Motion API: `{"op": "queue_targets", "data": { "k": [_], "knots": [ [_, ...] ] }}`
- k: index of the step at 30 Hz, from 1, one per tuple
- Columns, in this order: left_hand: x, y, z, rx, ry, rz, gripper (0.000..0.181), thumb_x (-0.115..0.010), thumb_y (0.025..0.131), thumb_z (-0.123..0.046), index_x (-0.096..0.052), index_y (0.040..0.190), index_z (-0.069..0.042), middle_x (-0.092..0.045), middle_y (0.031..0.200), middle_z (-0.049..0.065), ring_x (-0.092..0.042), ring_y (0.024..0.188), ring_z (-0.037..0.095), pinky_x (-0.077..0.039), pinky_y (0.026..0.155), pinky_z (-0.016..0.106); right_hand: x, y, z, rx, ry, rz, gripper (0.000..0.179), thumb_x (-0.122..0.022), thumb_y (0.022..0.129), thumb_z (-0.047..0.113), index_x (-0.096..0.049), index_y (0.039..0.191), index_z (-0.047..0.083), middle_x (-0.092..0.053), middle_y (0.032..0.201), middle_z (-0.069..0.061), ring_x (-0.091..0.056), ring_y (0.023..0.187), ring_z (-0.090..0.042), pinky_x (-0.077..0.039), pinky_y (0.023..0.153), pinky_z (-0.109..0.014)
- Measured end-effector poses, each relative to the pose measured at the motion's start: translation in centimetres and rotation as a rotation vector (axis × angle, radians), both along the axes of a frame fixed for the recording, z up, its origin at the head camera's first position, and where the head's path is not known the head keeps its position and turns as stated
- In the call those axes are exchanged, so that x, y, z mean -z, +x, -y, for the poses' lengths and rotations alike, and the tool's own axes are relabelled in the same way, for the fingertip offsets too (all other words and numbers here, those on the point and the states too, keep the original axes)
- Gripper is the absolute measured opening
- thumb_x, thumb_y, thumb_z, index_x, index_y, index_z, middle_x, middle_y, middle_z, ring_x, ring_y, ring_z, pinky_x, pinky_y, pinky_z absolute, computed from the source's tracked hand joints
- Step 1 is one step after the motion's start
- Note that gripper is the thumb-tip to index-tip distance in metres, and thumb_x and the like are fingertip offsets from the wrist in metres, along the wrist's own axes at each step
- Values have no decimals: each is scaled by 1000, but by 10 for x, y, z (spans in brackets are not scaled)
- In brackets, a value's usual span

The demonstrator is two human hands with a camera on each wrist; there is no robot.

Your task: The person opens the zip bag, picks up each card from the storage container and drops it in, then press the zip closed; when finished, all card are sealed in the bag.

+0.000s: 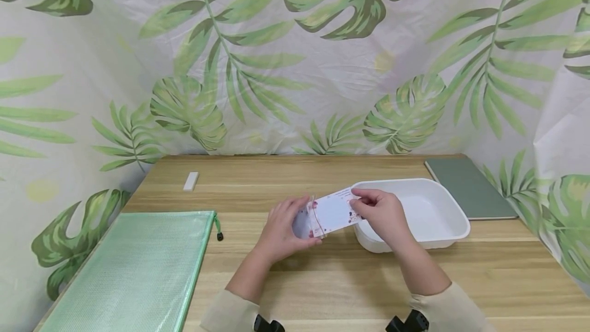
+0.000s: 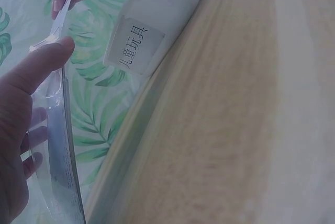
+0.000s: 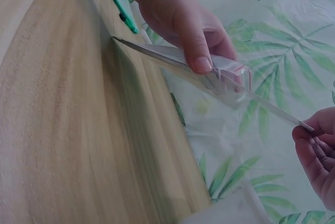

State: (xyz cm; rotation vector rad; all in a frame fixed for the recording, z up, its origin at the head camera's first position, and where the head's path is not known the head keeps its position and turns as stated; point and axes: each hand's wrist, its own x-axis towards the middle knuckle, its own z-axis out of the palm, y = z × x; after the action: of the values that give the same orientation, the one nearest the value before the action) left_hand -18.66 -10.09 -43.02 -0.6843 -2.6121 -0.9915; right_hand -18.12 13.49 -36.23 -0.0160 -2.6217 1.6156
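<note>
My left hand (image 1: 282, 230) grips a clear zip bag (image 1: 301, 223) between thumb and fingers, above the wooden table. Inside the bag lies a flat stack of cards or papers, whose edges show in the left wrist view. A white card (image 1: 335, 212) with small red floral prints along its border sticks out of the bag's mouth toward the right. The thumb and fingers of my right hand (image 1: 383, 215) pinch that card's outer end, close to the white tub's near left rim. In the right wrist view the card (image 3: 277, 110) spans between both hands.
A white plastic tub (image 1: 433, 214), with a label of Chinese characters (image 2: 137, 45) on its side, stands right of the hands. Behind it lies a grey-green notebook (image 1: 475, 188). On the left are a green mesh zip pouch (image 1: 129, 270) and a small white block (image 1: 191, 181).
</note>
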Motion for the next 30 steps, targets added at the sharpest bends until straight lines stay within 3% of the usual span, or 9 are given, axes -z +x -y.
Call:
{"op": "queue_targets", "data": {
  "k": [5, 14, 24, 30],
  "knots": [
    [0, 0, 0, 1, 1, 3, 91, -87, 63, -42, -51, 141, -14, -58, 131, 10, -51, 122, 30, -38, 102, 49, 6, -1, 11, -10, -26, -5, 31, -69, 86, 11, -71, 115, -1, -71, 90, -14, -60, 70, -6, -51, 63, -16],
    [2, -1, 1, 18, 9, -21, 88, -86, 64, -42, -52, 140, -13, -60, 129, 10, -52, 121, 30, -38, 102, 49, 18, -1, 20, -110, -205, 24, 33, -65, 89, 6, -66, 119, -6, -71, 91, -14, -62, 72, -6, -55, 65, -18],
    [2, -1, 1, 22, 14, -32, 87, -86, 64, -41, -52, 139, -13, -60, 129, 10, -53, 120, 31, -38, 101, 49, 33, -4, 24, -219, -274, 66, 34, -65, 89, 6, -65, 120, -8, -70, 91, -10, -63, 71, -6, -56, 65, -21],
    [1, 0, 1, 21, 22, -29, 86, -86, 64, -39, -53, 139, -13, -60, 129, 10, -53, 120, 32, -38, 100, 49, 38, -4, 32, -223, -282, 83, 32, -67, 88, 7, -67, 118, -6, -69, 83, -3, -59, 63, -7, -53, 60, -20]
  ]
}}
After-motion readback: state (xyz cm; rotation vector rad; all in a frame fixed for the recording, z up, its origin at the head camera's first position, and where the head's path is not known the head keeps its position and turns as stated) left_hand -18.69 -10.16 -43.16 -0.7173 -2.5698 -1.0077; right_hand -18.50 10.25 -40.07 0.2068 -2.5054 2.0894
